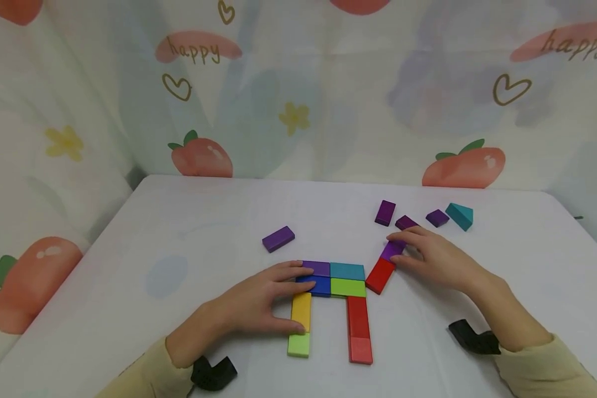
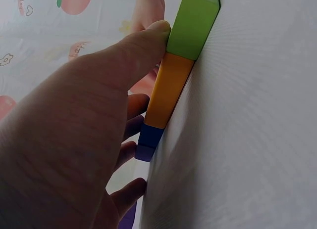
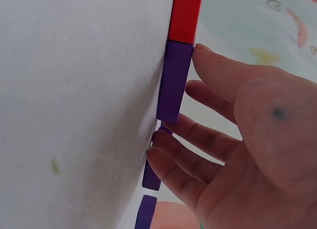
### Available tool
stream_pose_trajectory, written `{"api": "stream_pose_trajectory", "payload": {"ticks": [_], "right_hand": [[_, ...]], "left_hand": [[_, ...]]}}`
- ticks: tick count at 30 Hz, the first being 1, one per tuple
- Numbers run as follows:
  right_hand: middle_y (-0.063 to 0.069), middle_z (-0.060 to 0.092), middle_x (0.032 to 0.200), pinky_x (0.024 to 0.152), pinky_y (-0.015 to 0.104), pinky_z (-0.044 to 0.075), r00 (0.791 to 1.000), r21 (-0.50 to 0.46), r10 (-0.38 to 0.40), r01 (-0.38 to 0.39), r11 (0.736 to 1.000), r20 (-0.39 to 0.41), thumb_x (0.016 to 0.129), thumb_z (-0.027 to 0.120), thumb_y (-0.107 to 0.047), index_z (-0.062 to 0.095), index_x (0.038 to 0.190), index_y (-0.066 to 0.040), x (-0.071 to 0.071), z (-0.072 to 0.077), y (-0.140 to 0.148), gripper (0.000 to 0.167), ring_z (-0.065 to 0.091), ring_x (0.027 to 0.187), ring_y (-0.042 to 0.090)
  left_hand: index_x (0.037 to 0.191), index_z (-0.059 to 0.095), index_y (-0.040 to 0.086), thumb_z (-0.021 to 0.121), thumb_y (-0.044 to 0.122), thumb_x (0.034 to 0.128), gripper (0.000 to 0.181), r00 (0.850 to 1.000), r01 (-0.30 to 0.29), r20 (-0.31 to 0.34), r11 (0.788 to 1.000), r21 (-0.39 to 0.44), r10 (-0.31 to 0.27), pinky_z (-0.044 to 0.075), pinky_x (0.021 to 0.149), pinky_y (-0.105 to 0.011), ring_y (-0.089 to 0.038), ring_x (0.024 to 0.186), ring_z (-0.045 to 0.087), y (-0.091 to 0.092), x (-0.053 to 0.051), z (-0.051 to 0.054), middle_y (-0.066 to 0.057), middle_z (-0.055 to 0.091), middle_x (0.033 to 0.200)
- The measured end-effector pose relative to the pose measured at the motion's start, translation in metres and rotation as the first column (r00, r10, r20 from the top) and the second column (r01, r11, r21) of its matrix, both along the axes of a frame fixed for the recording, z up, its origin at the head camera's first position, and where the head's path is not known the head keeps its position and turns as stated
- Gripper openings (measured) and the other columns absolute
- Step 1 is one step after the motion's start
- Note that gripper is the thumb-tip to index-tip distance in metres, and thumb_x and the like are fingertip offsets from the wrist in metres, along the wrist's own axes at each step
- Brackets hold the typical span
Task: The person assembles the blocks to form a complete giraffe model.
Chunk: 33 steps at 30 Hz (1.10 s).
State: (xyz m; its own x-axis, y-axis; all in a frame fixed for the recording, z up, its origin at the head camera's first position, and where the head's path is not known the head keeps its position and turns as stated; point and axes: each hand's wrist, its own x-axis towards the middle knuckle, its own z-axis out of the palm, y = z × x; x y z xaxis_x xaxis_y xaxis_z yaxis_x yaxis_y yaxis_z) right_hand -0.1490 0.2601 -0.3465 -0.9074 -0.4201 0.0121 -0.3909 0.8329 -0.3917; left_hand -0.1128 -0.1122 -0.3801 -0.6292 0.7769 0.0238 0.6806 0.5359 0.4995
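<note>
I'd judge it well along, not finished. On the table [image 1: 239, 210], the core's a tight 2x2 lying flat: upper purple block [image 1: 319, 268] at its 10 o'clock, teal block [image 1: 347, 271] at 2, lime block [image 1: 348, 287] at 4, blue block [image 1: 320, 286] at 8. Off the core at 7 o'clock runs yellow block [image 1: 302, 309] w/ light-green block [image 1: 298, 346] end to end; at 5, red block [image 1: 358, 316] w/ paler red block [image 1: 360, 351]. Both strips look done.

At 3 o'clock a slanted red block [image 1: 380, 275] points twd 1; can't tell if its near corner touches the core. Held purple block [image 1: 394, 250] meets its far end: my R hand [image 1: 435, 254] pinches it btwn thumb & fingers, prob. lining it up.

My L hand [image 1: 256, 296] isn't gripping: fingers fairly straight, tips on upper purple & blue, thumb at the yellow/light-green seam, prob. steadying.

Left over, not joined: loose purple block [image 1: 278, 239] at 10 o'clock; btwn 1 & 2, dark purple block [image 1: 385, 213], part-hidden purple block [image 1: 405, 222] just past R fingertips, small purple block [image 1: 437, 218], teal triangle [image 1: 460, 215]. No slanted strip at 9 yet.
</note>
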Motion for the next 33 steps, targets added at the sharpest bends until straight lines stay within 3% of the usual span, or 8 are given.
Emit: {"api": "stream_pose_trajectory", "payload": {"ticks": [14,22,26,30,33], "right_hand": [[0.023,0.055,0.135,0.093,0.059,0.052,1.000,-0.028,-0.021,0.022,0.999,0.011,0.094,0.073,-0.029,0.061,0.138,-0.008,0.002,0.001,0.000,0.050,0.056,0.119,0.043],[0.020,0.058,0.130,0.090,0.055,0.054,1.000,-0.056,-0.015,0.013,0.998,-0.025,0.094,0.074,-0.025,0.060,0.138,-0.007,-0.003,0.006,0.004,0.050,0.059,0.114,0.039],[0.017,0.061,0.122,0.087,0.054,0.056,0.995,-0.091,-0.047,0.039,0.995,-0.090,0.094,0.073,-0.021,0.061,0.136,-0.005,-0.008,0.011,0.009,0.046,0.060,0.108,0.035],[0.023,0.057,0.127,0.088,0.059,0.054,0.986,-0.086,-0.081,0.069,0.994,-0.148,0.093,0.074,-0.014,0.062,0.132,0.000,-0.009,0.013,0.018,0.044,0.056,0.114,0.042],[0.026,0.054,0.129,0.089,0.060,0.053,0.988,-0.061,-0.076,0.068,0.996,-0.136,0.092,0.075,-0.014,0.060,0.132,0.002,-0.009,0.013,0.024,0.046,0.051,0.118,0.045]], "left_hand": [[0.150,0.052,0.026,0.069,0.061,0.0870,0.075,1.000,0.000,0.009,1.000,0.002,0.000,0.032,0.116,-0.044,-0.013,0.150,0.019,-0.001,0.001,0.001,0.013,0.033,0.160],[0.150,0.052,0.026,0.067,0.063,0.0875,0.075,1.000,0.002,-0.002,1.000,0.004,-0.002,0.033,0.115,-0.045,-0.013,0.151,0.019,0.000,-0.002,0.001,0.013,0.032,0.160],[0.149,0.053,0.024,0.070,0.060,0.0870,0.074,1.000,0.000,-0.014,1.000,0.016,0.000,0.033,0.115,-0.044,-0.013,0.150,0.019,0.001,-0.003,0.003,0.012,0.034,0.160],[0.149,0.053,0.025,0.068,0.063,0.0875,0.073,1.000,0.001,-0.012,1.000,0.013,-0.001,0.033,0.115,-0.044,-0.013,0.150,0.020,0.002,-0.002,0.002,0.013,0.034,0.159],[0.149,0.053,0.025,0.067,0.064,0.0875,0.074,1.000,0.003,-0.009,1.000,0.006,-0.003,0.034,0.115,-0.045,-0.013,0.150,0.021,0.002,-0.002,0.001,0.014,0.034,0.159]]}}
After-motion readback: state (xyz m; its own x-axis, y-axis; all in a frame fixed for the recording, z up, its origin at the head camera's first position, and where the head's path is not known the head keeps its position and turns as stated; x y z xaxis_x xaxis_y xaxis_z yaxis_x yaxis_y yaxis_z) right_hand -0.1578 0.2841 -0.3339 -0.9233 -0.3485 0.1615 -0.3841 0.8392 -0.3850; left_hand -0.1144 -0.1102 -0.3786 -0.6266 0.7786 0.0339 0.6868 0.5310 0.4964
